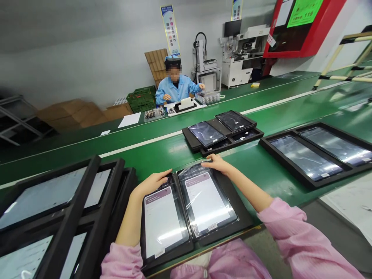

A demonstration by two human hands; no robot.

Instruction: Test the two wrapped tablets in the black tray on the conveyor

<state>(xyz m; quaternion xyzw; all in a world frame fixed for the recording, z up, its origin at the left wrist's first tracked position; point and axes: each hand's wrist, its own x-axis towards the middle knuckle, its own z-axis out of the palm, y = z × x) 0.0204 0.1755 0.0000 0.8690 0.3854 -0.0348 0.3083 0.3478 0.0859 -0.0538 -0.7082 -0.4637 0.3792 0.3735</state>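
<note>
Two lit tablets lie side by side in a black foam tray in front of me, the left tablet [165, 223] and the right tablet [207, 201]. Both show a white screen with a purple panel near the top, under glossy clear film. My left hand [152, 183] rests over the upper end of the left tablet, its fingers stretched out. At the top edge of the right tablet is my right hand [217, 163], thumb over the glass and fingers apart from it, beyond the edge. Neither hand visibly grasps anything.
Stacked black trays [95, 217] with lit tablets stand at left. Ahead, dark tablets [207, 133] lie on more trays; another tray [295, 180] sits right. Across the green bench [162, 149], a person in blue [178, 90] works. White sheets [353, 197] lie at right.
</note>
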